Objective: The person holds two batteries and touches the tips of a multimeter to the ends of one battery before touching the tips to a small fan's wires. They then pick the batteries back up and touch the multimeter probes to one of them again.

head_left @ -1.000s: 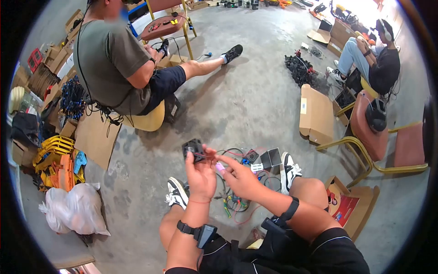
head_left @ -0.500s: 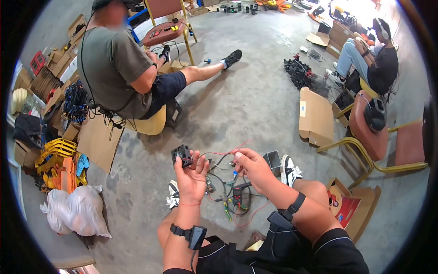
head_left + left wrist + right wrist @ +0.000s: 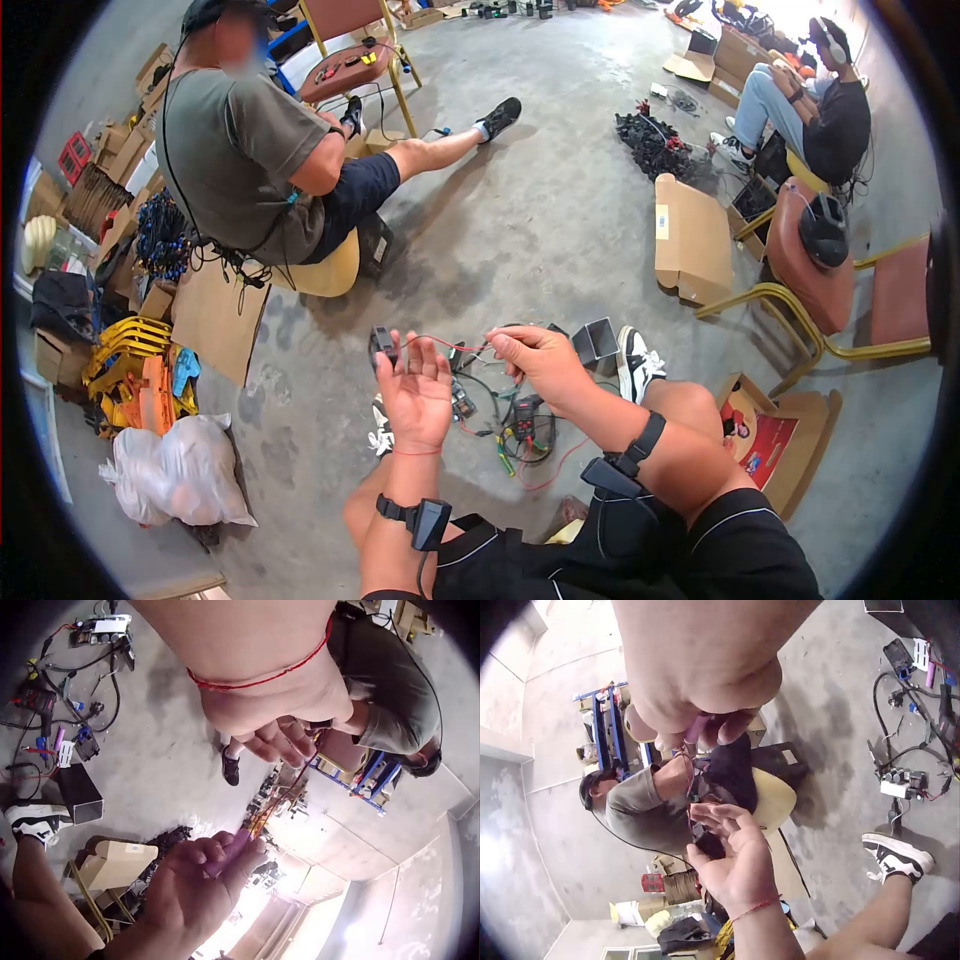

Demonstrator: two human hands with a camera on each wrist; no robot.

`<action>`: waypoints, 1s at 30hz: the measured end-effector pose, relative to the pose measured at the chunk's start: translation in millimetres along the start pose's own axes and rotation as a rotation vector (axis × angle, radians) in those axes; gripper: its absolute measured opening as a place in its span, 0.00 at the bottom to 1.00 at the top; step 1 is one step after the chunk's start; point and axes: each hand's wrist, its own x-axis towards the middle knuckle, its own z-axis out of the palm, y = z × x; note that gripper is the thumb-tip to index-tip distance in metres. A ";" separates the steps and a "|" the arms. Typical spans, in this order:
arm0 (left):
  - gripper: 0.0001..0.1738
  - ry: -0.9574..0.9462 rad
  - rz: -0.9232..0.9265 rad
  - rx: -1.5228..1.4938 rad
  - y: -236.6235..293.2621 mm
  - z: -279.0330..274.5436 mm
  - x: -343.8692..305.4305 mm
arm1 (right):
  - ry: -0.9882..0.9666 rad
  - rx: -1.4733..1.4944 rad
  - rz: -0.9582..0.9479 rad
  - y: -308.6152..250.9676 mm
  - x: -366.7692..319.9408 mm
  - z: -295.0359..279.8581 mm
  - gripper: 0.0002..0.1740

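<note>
My left hand [image 3: 417,400] is raised palm up and grips a small black square fan [image 3: 382,343] between thumb and fingers. A thin red wire [image 3: 445,345] runs from the fan across to my right hand [image 3: 548,370], with a dark one beside it in the left wrist view. My right thumb and fingers pinch the wire ends together with a purple cylindrical cell [image 3: 228,853], partly hidden by the fingers. Below, on the floor, lie a black and red meter [image 3: 525,415], a circuit board [image 3: 462,402] and tangled cables [image 3: 497,388].
An open-ended black box [image 3: 596,342] stands beside my shoe [image 3: 636,368]. A seated person [image 3: 255,150] is at the left and another [image 3: 830,120] at the far right. Chairs [image 3: 812,260], cardboard [image 3: 692,240] and white plastic bags [image 3: 190,470] lie around.
My hands have moved apart, drawing the wire out between them. The fan has moved left and turned edge-on to the head view. My right hand has since come slightly back left.
</note>
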 end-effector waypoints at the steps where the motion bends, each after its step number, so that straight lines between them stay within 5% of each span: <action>1: 0.18 -0.031 -0.010 -0.038 -2.5 2.3 -0.5 | -0.008 0.023 0.007 0.5 -0.7 2.3 0.16; 8: 0.13 -0.020 -0.090 0.053 -25.6 -18.9 12.0 | 0.023 -0.117 -0.211 3.9 0.0 9.3 0.12; 10: 0.11 0.061 -0.136 0.070 -39.6 -28.4 10.2 | 0.057 -0.471 -0.508 -2.7 4.3 3.0 0.09; 14: 0.10 0.093 -0.419 0.333 -58.3 -31.3 -2.2 | 0.027 -0.639 -0.463 -18.4 7.7 -11.4 0.09; 16: 0.11 0.078 -0.469 0.876 -59.6 -38.0 -5.2 | -0.083 -0.830 -0.421 -21.9 9.9 -20.5 0.10; 18: 0.14 0.069 -0.327 1.076 -60.1 -37.2 -2.2 | -0.118 -0.894 -0.389 -23.8 9.8 -26.1 0.11; 20: 0.17 -0.174 0.169 1.458 -57.8 -29.9 -2.4 | -0.150 -0.955 -0.361 -24.6 7.7 -29.0 0.11; 26: 0.24 -0.369 -0.039 1.155 -53.3 -16.0 -10.3 | -0.283 -0.923 -0.284 -29.6 1.5 -25.8 0.11; 30: 0.15 -0.281 -0.104 1.132 -52.1 -15.4 -10.6 | -0.259 -0.866 -0.278 -23.6 3.2 -27.9 0.11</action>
